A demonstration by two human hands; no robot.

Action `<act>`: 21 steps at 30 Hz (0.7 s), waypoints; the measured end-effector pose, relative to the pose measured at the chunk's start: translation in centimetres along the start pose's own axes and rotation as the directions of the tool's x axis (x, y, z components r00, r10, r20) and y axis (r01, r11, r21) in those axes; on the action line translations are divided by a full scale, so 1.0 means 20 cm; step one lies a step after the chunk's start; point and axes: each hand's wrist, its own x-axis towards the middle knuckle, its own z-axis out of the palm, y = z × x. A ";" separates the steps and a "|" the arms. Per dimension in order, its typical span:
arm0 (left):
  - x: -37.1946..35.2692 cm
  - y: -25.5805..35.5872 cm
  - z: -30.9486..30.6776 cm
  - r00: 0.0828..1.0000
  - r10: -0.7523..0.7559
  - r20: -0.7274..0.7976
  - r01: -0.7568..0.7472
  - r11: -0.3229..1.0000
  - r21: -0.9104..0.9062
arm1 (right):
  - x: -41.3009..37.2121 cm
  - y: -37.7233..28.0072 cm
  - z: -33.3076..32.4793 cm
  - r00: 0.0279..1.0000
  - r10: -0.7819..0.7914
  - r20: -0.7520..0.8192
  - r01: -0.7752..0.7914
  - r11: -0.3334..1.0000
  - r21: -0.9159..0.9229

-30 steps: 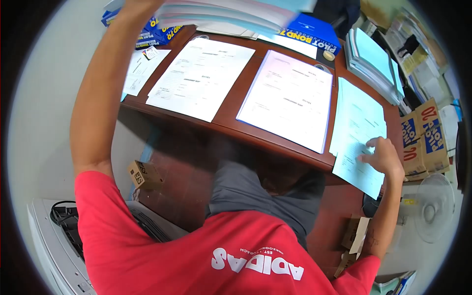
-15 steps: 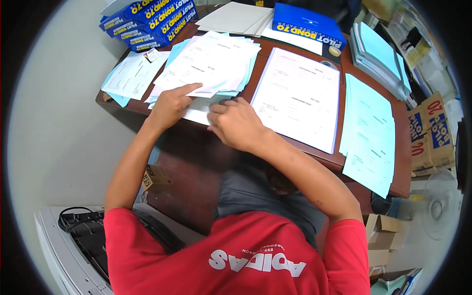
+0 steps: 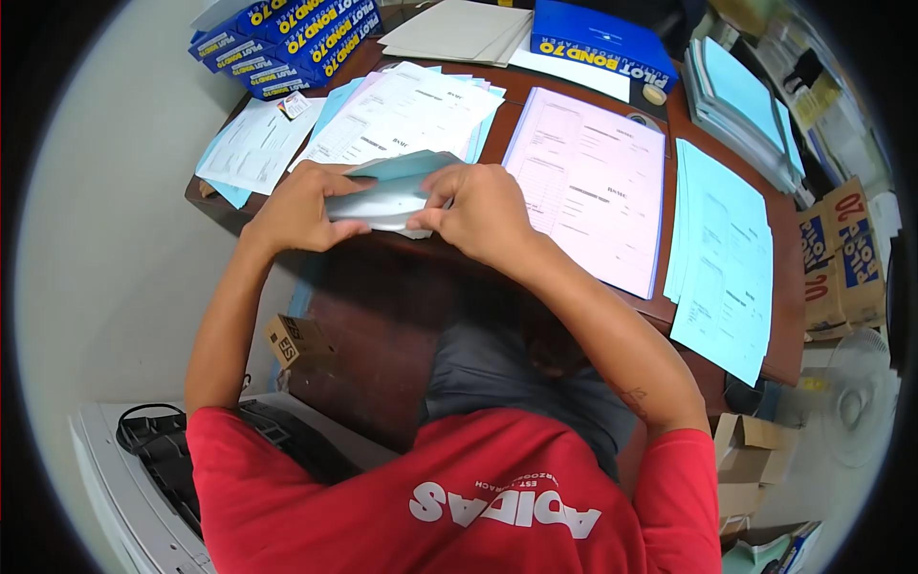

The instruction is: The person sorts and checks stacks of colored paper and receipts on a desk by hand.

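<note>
At the near edge of the desk, both my hands grip a set of sheets (image 3: 387, 203) whose front edge is bent up, showing blue-green and white undersides. My left hand (image 3: 301, 209) pinches its left end between thumb and fingers. On the right end, my right hand (image 3: 486, 212) has curled fingers and thumb closed on the paper. Just beyond lies a fanned pile of printed forms (image 3: 406, 110), white on top with pink and blue edges. Right of my right hand sits a neat stack of pink printed forms (image 3: 593, 182).
Light-blue forms (image 3: 722, 258) lie at the desk's right, near a thick paper stack (image 3: 741, 105). White forms (image 3: 258, 143) lie at the left. Blue paper reams (image 3: 296, 43) stand behind; a blue ream box (image 3: 602, 43) and tape roll (image 3: 654, 94) are at the back.
My hands have moved from resting over the pile's near edge to gripping both ends of sheets, now bent upward. The right stack's top looks pink where it looked white.
</note>
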 end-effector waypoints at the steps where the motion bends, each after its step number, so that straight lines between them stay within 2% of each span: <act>1: 0.00 0.00 0.00 1.000 0.007 0.004 -0.007 1.000 0.003 | 0.01 -0.01 -0.01 0.994 0.058 0.096 -0.056 0.998 -0.024; 2: 0.01 0.00 -0.01 1.000 0.017 -0.011 -0.017 0.999 0.030 | 0.02 0.01 0.00 0.994 0.061 0.086 -0.059 0.998 -0.022; 4: 0.02 0.02 -0.02 0.999 0.041 -0.019 -0.040 0.997 0.060 | 0.05 0.04 0.01 0.976 0.189 0.109 -0.207 0.962 0.177; 6: 0.04 0.06 -0.04 0.997 -0.079 0.012 0.079 0.997 -0.002 | 0.05 0.03 -0.03 0.986 0.159 0.046 -0.165 0.959 0.231; 7: 0.05 0.05 -0.03 0.997 -0.072 0.016 0.072 0.997 -0.001 | 0.04 0.02 -0.04 0.993 0.121 -0.005 -0.115 0.954 0.277; 8: 0.05 0.01 0.00 0.991 -0.133 -0.017 0.133 0.991 0.020 | 0.02 0.03 -0.07 0.992 0.122 -0.008 -0.115 0.954 0.278; 9: 0.05 -0.02 0.00 0.979 -0.195 -0.051 0.197 0.980 0.039 | -0.01 0.04 -0.11 0.981 -0.065 -0.185 0.093 0.985 0.147; 10: 0.03 -0.06 0.00 0.979 -0.197 -0.052 0.199 0.979 0.040 | -0.06 0.05 -0.17 0.907 -0.268 -0.326 0.277 0.961 -0.017; 12: 0.02 -0.10 0.00 0.933 -0.193 -0.303 0.186 0.981 -0.053 | -0.21 0.06 -0.41 0.938 -0.317 -0.142 0.275 0.928 -0.251; 14: 0.02 -0.10 -0.06 0.906 -0.227 -0.357 0.212 0.974 -0.082 | -0.42 0.06 -0.58 0.977 -0.203 -0.067 0.143 0.854 -0.500; 16: 0.05 -0.11 -0.10 0.820 -0.141 -0.555 0.137 0.989 -0.049 | -0.59 0.11 -0.68 0.999 -0.047 0.010 0.045 0.829 -0.557; 17: 0.07 -0.05 -0.15 0.801 -0.154 -0.579 0.169 0.985 -0.029 | -0.67 0.13 -0.71 0.999 -0.046 0.009 0.043 0.827 -0.561; 18: 0.11 -0.01 -0.17 0.801 -0.148 -0.580 0.160 0.987 -0.030 | -0.75 0.14 -0.72 0.995 -0.020 0.095 0.073 0.797 -0.599; 19: 0.15 0.04 -0.19 0.755 0.015 -0.656 0.062 0.994 0.094 | -0.79 0.15 -0.73 0.984 0.012 0.178 0.105 0.766 -0.634; 20: 0.20 0.09 -0.21 0.686 0.178 -0.705 -0.025 0.975 0.222 | -0.81 0.17 -0.72 0.985 0.021 0.171 0.095 0.762 -0.641; 21: 0.24 0.17 -0.22 0.685 0.183 -0.705 -0.040 0.976 0.214 | -0.84 0.18 -0.71 0.986 -0.039 0.160 0.133 0.766 -0.629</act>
